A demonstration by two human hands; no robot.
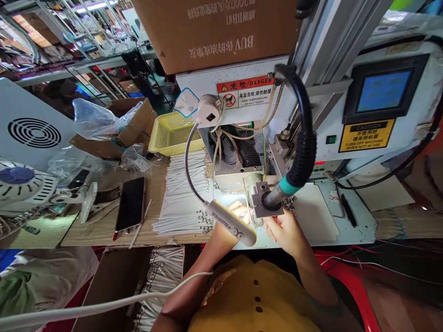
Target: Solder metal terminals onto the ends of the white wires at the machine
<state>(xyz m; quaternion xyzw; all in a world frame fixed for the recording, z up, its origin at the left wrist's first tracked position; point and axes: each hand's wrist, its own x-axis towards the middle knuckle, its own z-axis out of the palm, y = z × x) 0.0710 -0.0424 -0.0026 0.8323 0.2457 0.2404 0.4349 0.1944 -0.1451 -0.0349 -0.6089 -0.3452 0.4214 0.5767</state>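
Note:
My left hand (238,211) reaches under a white gooseneck lamp head (231,222) toward the soldering machine's metal block (263,197), and the lamp hides most of its fingers. My right hand (284,229) sits just below the block and the black soldering iron (300,152); its fingers curl in a pinch at something thin that I cannot make out. Both hands meet on the lit white work plate (311,216). A stack of white cable pieces (183,198) lies left of my left hand.
A dark phone (130,204) lies on the wooden bench, left. A yellow mesh basket (173,133) and a cardboard box with plastic bags (114,124) stand behind it. The machine carries a blue touchscreen (384,90) and a danger label (245,91). A white fan (20,180) is at far left.

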